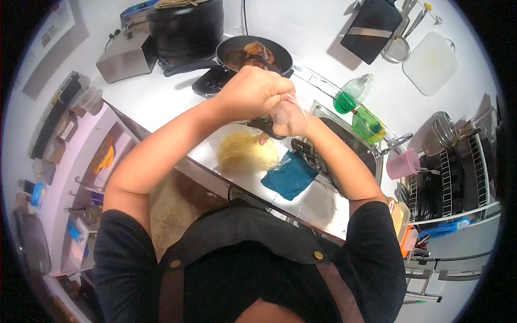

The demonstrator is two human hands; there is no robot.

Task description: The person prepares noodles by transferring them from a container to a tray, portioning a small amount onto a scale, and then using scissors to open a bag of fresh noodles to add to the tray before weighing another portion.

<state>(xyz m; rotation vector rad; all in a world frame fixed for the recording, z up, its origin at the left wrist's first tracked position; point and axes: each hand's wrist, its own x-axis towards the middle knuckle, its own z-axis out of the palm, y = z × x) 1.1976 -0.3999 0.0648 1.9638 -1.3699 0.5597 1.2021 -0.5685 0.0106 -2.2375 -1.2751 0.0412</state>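
My left hand [258,89] is raised over the counter, its fingers closed on a piece of clear plastic [301,111]. Just below and right of it, my right hand [288,121] grips black-handled scissors [274,131]; their blades are mostly hidden. Beneath both hands, a clear bag of pale yellow noodles [246,155] lies on the white counter. A folded teal cloth [291,177] is beside the bag. Beyond my hands, a black frying pan [226,46] holds browned food in dark liquid, on a black induction cooker [206,82].
A sink [365,153] with a black-handled pan is at the right, with green liquid bottles [345,101] behind it. Farther right stand a pink cup [403,164] and a dish rack [446,181]. A large black pot [185,32] stands back left.
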